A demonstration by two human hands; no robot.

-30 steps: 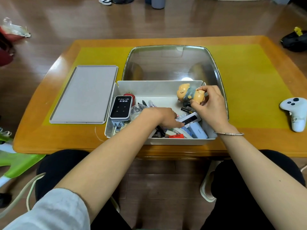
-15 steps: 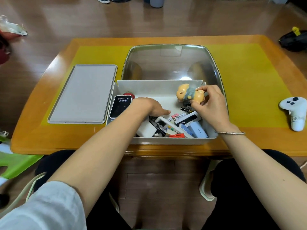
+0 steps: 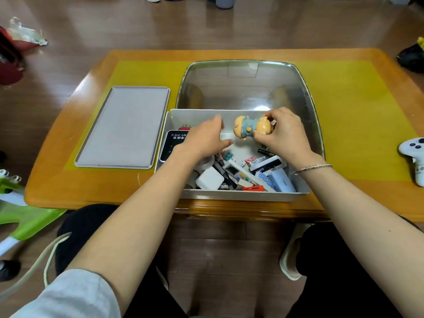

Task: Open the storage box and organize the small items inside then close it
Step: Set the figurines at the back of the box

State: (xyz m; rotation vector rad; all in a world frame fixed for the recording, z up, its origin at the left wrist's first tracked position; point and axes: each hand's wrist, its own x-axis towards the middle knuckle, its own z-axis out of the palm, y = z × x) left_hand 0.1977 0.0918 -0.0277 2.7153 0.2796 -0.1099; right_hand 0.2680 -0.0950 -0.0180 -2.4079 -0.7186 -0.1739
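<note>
lying sideways over storage box (image 3: 197, 117), figurine (image 3: 251, 128) between hands: right hand (image 3: 283, 136) gripping, left hand (image 3: 206, 138) beside.

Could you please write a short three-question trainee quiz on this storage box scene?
1. True or false: the flat grey rectangular lid rests on the white plastic storage box.
2. Which hand holds the small yellow figurine in blue clothes?
A. left hand
B. right hand
C. neither
3. Fill in: the white game controller lies on the table to the person's ____.

Key: 1 false, it lies on the table beside the box; 2 B; 3 right.
</note>
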